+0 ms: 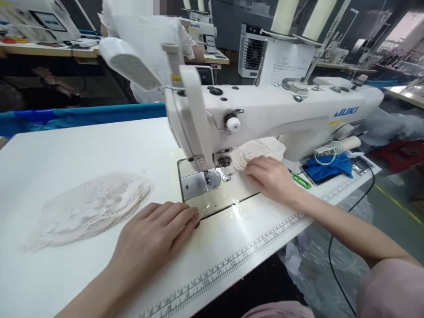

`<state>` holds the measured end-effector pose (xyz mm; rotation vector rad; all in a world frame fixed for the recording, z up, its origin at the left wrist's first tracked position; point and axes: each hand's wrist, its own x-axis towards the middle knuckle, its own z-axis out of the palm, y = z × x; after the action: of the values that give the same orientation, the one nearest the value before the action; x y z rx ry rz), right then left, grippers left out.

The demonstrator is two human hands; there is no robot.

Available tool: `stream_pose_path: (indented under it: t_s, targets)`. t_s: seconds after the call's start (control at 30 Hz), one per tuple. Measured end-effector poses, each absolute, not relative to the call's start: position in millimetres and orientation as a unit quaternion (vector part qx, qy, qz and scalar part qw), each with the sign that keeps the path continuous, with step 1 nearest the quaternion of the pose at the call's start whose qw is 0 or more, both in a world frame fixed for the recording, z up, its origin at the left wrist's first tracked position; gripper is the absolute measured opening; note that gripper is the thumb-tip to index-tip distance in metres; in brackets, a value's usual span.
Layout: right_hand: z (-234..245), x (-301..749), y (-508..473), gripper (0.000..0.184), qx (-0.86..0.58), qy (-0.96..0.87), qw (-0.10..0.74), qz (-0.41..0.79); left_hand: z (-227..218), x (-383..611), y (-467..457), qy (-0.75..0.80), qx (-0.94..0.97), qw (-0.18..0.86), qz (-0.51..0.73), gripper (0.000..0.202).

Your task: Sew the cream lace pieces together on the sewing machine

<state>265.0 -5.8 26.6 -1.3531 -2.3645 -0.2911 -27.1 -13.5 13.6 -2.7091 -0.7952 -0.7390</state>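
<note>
My right hand (pixel 271 180) reaches beneath the arm of the white sewing machine (pixel 265 106). Its fingers are closed at the near edge of a stack of off-white lace pieces (pixel 261 149); the fingertips are partly hidden. On the tabletop, just left of the metal needle plate (pixel 195 185), my left hand (pixel 159 225) lies palm down, fingers extended, with no fabric visible in it. Further left lies another pile of cream lace pieces (pixel 96 203) with scalloped edges. No fabric shows under the presser foot (pixel 207 176).
Green thread snips (pixel 300 180), a blue cloth (pixel 327 167) and a thread cone (pixel 350 143) lie right of the machine. A printed ruler (pixel 232 265) runs along the table's front edge. A black cable (pixel 344 221) hangs at the right. Another person in white (pixel 142 39) is beyond the table.
</note>
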Motion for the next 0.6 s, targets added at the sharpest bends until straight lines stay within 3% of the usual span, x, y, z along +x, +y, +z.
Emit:
stream_pose_path:
  t_s: [0.1, 0.3, 0.6]
  targets:
    - [31.7, 296.0, 10.1, 0.020, -0.542, -0.800, 0.219, -0.135, 12.2, -1.0, -11.2, -0.253, -0.926, 0.093, -0.262, 0.013]
    - [34.0, 306.0, 16.3, 0.018, -0.572, -0.794, 0.161, -0.127, 5.1, 13.6, -7.4, -0.262, -0.911, 0.070, -0.311, 0.014]
    - [44.8, 300.1, 10.4, 0.024, -0.576, -0.786, 0.192, -0.121, 3.3, 6.2, -9.8, -0.288, -0.896, 0.057, -0.335, 0.019]
